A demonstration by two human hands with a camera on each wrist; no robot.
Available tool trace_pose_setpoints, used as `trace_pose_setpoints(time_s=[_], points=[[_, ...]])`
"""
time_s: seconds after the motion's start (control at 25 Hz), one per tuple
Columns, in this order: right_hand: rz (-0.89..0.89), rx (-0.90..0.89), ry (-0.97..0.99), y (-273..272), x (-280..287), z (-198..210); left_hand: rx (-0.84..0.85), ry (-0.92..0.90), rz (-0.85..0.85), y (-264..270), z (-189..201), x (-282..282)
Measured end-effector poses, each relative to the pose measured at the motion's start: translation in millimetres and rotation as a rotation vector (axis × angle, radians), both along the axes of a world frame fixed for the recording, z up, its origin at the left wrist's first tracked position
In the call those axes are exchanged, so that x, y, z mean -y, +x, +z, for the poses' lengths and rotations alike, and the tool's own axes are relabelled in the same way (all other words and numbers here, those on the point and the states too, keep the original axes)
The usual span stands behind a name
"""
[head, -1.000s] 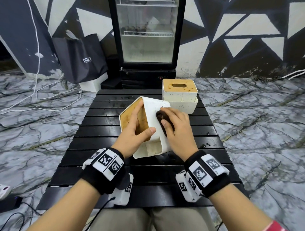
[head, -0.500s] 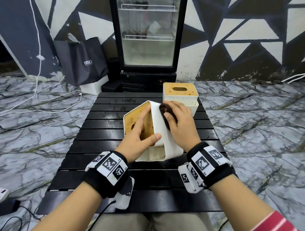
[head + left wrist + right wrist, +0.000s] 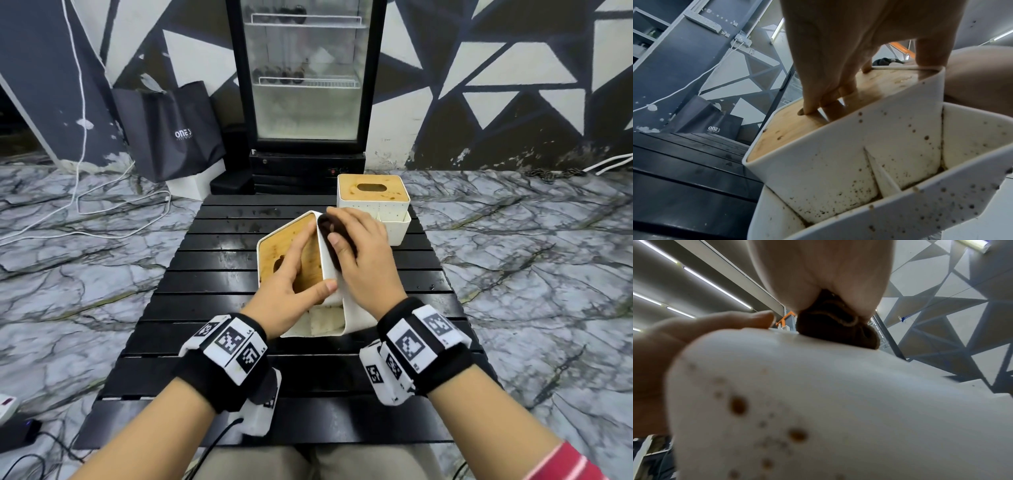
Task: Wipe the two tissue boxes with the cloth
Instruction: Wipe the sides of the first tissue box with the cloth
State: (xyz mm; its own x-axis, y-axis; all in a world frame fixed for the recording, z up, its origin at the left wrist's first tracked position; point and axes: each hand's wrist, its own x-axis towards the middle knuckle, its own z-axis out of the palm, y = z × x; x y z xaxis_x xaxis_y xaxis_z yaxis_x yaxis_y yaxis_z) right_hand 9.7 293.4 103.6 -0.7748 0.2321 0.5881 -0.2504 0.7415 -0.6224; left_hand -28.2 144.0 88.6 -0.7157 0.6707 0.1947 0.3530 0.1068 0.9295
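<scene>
A white tissue box (image 3: 329, 310) with a wooden lid (image 3: 286, 250) is tipped on its side over the black slatted table (image 3: 212, 308), lid facing left. My left hand (image 3: 291, 284) grips it, fingers on the lid (image 3: 789, 123) and thumb across the white side. My right hand (image 3: 359, 260) presses a dark brown cloth (image 3: 329, 233) onto the box's upturned white wall (image 3: 818, 386), near its far edge. Brown specks dot the white plastic (image 3: 838, 170). A second tissue box (image 3: 373, 202) stands upright at the table's far right.
A glass-door fridge (image 3: 305, 82) stands behind the table, with a black bag (image 3: 171, 130) on the floor to its left. White cables (image 3: 102, 205) trail over the marble floor. My knees (image 3: 308, 462) are at the table's near edge.
My right hand has slid the cloth along the box's white wall away from me, toward its far edge. The left hand has kept its grip, and the box has turned slightly.
</scene>
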Motion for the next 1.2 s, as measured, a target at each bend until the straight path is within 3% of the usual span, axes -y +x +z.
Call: trace_pose_setpoints(time_s=[0.28, 0.56, 1.2], points=[[0.028, 0.019, -0.039, 18.9, 8.2, -13.7, 0.021, 0.026, -0.009, -5.8, -1.0, 1.1], [0.038, 0.051, -0.073, -5.7, -1.6, 8.9, 0.01, -0.004, -0.018, -5.6, -0.2, -3.3], [0.08, 0.079, -0.109, 45.3, 4.7, -37.8, 0.13, 0.074, 0.01, -9.7, 2.4, 0.2]])
